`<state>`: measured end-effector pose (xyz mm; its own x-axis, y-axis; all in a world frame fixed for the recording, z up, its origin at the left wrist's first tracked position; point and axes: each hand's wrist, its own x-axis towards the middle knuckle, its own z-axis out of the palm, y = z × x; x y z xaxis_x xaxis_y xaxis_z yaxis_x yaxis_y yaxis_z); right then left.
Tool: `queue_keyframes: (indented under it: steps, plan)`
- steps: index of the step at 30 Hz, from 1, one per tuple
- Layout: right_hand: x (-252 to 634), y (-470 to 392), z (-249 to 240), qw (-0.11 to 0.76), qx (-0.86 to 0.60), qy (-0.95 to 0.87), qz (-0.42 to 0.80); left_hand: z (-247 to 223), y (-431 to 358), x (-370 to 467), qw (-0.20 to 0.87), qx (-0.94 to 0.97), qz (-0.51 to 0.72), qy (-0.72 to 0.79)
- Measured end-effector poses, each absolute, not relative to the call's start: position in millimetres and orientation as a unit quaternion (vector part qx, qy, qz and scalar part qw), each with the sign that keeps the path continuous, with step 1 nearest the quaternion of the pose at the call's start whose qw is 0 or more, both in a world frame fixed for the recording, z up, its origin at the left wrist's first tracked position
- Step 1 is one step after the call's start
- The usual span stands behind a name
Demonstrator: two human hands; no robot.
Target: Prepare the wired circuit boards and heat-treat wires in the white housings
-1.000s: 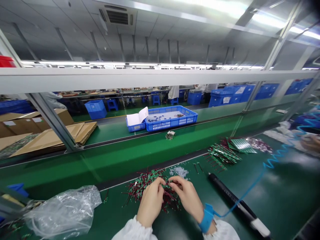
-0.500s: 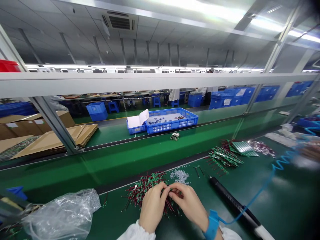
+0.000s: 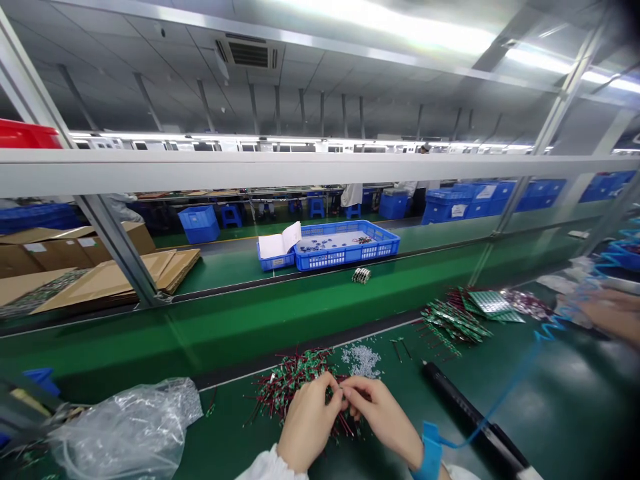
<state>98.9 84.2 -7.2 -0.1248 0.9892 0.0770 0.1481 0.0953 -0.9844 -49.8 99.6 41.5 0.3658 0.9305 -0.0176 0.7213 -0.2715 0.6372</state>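
Note:
My left hand (image 3: pixel 309 417) and my right hand (image 3: pixel 383 412) meet fingertip to fingertip, both pinched closed. Whatever lies between the fingertips is too small and covered to make out. Just beneath and behind them spreads a pile of small green circuit boards with dark red wires (image 3: pixel 295 377). A heap of tiny whitish parts (image 3: pixel 363 360) lies beyond my right fingers. A blue wrist strap (image 3: pixel 429 448) with a coiled cord circles my right wrist. To the right rests a black pen-shaped electric tool (image 3: pixel 467 407).
A clear plastic bag (image 3: pixel 125 427) lies at the left. Green board strips (image 3: pixel 455 320) are stacked at the right, near a co-worker's blurred hand (image 3: pixel 613 310). Past the bench edge, a blue tray (image 3: pixel 350 253) and flattened cardboard (image 3: pixel 115 280) sit behind the green belt (image 3: pixel 270 313).
The view has shifted slightly, moving the background a little right and down. My hands stay joined over the pile, with fingertips slightly rearranged. The co-worker's hand at the right has moved.

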Motion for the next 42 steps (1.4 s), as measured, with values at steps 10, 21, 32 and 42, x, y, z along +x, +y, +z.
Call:
queue_keyframes:
  steps: [10, 21, 32, 42]
  plan:
    - [96.3, 86.8, -11.9, 0.454, -0.482, -0.565, 0.492, 38.0, 101.8, -51.0, 0.249, 0.8, 0.173, 0.518]
    - [98.0, 82.4, -7.2, 0.407, -0.527, -0.612, 0.427, 29.7, 101.1, -43.8, 0.134, 0.827, 0.116, 0.534]
    - [99.6, 87.1, -12.5, 0.39, -0.528, -0.614, 0.438, 32.9, 103.2, -51.9, 0.201, 0.806, 0.143, 0.539]
    - [102.9, 85.6, -10.2, 0.377, -0.518, -0.625, 0.446, 32.8, 103.2, -51.3, 0.195, 0.809, 0.149, 0.535]
